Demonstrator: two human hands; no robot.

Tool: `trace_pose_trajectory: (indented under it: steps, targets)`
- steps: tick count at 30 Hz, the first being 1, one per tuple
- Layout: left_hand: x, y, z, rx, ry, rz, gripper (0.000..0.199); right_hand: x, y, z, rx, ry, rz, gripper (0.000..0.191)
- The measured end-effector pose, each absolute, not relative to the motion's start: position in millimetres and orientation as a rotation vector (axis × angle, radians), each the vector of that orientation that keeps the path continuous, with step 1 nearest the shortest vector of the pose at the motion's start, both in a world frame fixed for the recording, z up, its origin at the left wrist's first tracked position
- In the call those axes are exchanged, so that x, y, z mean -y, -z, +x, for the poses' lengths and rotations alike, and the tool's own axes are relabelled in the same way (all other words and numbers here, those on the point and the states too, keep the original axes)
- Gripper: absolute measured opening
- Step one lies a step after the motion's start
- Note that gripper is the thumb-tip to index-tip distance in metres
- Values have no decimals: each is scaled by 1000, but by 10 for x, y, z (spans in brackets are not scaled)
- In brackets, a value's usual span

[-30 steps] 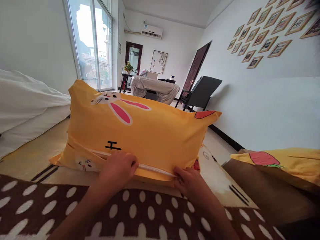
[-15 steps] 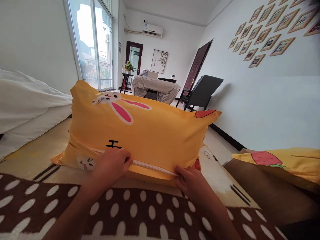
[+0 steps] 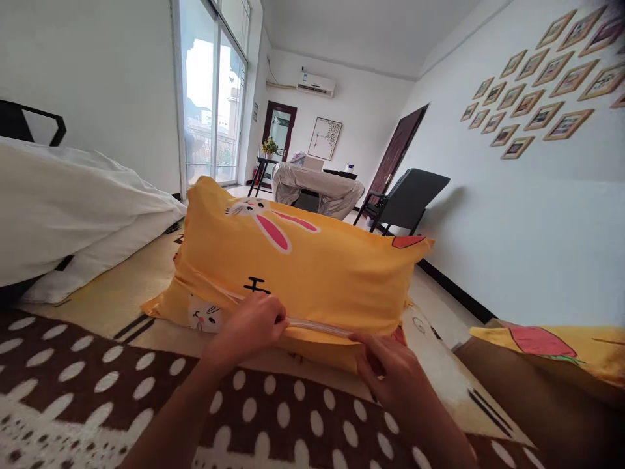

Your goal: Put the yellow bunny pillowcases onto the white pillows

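Note:
A plump yellow pillow (image 3: 336,267) with rabbit prints stands on its long side in front of me. Along its lower front runs a pale zipper (image 3: 317,326) in the pillowcase. My left hand (image 3: 256,322) is closed in a pinch at the zipper's left part; its fingertips hide what exactly lies between them. At the right part of the zipper, my right hand (image 3: 390,368) grips the pillowcase edge, index finger along the seam and thumb below. The strip between both hands looks drawn straight.
Beneath lies a brown blanket (image 3: 263,384) with white spots, over a beige printed cover (image 3: 439,371). White bedding (image 3: 83,215) is heaped at left. Another yellow printed cloth (image 3: 541,345) lies at right. Farther off stand a black chair (image 3: 405,198) and a plastic-covered table (image 3: 322,179).
The view has turned a little left and up, so the pillow and both hands appear farther right and lower. My right hand's index finger now lies straighter along the zipper.

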State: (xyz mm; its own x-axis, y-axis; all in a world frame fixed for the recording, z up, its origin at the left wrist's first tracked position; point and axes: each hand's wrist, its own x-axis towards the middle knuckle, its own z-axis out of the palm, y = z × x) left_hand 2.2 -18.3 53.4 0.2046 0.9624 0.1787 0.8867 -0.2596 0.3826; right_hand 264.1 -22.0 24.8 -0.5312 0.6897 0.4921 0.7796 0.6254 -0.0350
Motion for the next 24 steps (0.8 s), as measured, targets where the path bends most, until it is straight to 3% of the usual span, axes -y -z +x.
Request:
trace_pose_trajectory:
  steps: [3, 8, 12, 24]
  targets:
    - [173, -533, 26, -1805, -601, 2279, 24, 245, -524, 2196, 2517, 285, -1162, 22]
    - [169, -511, 22, -1835, -642, 2335, 30, 95, -768, 1509, 2554, 294, -1576, 19]
    - [142, -468, 5, -1893, -621, 2333, 28, 14, -586, 1301, 2487, 233, -1668, 21]
    - [15, -436, -23, -1907, -651, 2297, 30, -160, -247, 1368, 2459, 335, -1375, 20]
